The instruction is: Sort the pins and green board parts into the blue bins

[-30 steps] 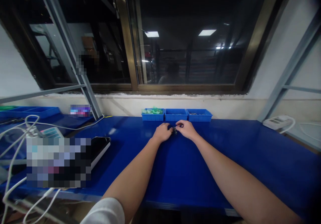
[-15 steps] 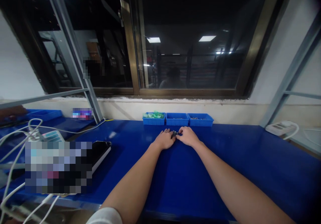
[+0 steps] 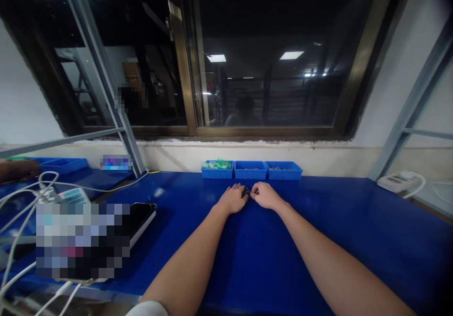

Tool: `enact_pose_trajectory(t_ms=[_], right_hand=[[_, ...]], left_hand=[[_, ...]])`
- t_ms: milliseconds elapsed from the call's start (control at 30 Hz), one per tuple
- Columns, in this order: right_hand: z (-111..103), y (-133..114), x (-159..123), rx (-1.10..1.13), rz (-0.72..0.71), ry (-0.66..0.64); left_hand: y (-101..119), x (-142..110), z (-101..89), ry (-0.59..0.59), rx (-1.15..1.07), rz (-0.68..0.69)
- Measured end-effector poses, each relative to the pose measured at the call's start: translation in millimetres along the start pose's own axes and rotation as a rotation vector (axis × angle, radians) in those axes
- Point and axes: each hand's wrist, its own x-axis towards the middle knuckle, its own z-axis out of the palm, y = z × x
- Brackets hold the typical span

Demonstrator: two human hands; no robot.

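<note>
Over the blue tabletop (image 3: 244, 259), my left hand (image 3: 234, 199) is closed on a small dark part with shiny metal bits (image 3: 245, 192). The part shows between thumb and fingers, too small to name. Close by on its right is my right hand (image 3: 264, 195), thumb and fingertips pinched together beside the part. Whether it holds a tiny piece is hidden. Just beyond my hands stand three blue bins: the left bin (image 3: 217, 174) holds green and clear packets, while the middle bin (image 3: 250, 174) and the right bin (image 3: 283, 174) hold small metal pieces.
A black-topped device (image 3: 144, 213), partly pixelated, lies at the left with white cables (image 3: 14, 240). A white power strip (image 3: 398, 181) sits at the far right. Another person's hand (image 3: 19, 170) is by a blue tray (image 3: 67, 166) at far left. Metal posts (image 3: 130, 148) flank the window.
The dark part has turned in my left hand, and its metal prongs show less now. My right fingers have curled in tighter. The other person's hand has come into view at far left.
</note>
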Motion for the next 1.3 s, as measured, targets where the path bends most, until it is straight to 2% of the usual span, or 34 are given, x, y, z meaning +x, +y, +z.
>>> enact_pose_trajectory(t_ms=[233,467,567,700,800,967,1100,1300], right_hand=[[2.3,3.6,-1.0,0.184,-0.038,0.030],[-5.4,-6.7,-5.1,0.299,-0.131,0.091],[-4.4,-7.7,-4.1,0.427,-0.097,0.100],[-3.0,-5.9,-1.2,0.759,0.022,0.089],[-4.4,-4.0,0.0,0.911,0.077,0.076],[-8.6,-0.5,0.4,1.065,0.136,0.172],[-12.1,-0.3,-0.6,1.042,0.184,0.245],[-12.1,10.4,1.8,0.783,0.259,0.411]], left_hand=[[2.1,-0.5,-4.0,0.182,-0.105,0.123],[2.7,0.0,-10.1,0.351,-0.183,0.057],[2.6,0.3,-10.5,0.369,-0.206,0.023],[2.5,0.4,-10.5,0.356,-0.207,-0.042],[2.4,0.8,-9.8,0.353,-0.211,-0.052],[1.0,2.8,-6.7,0.344,-0.213,-0.026],[-0.5,3.7,-5.4,0.356,-0.209,-0.031],[-1.7,2.3,-7.5,0.366,-0.215,-0.050]])
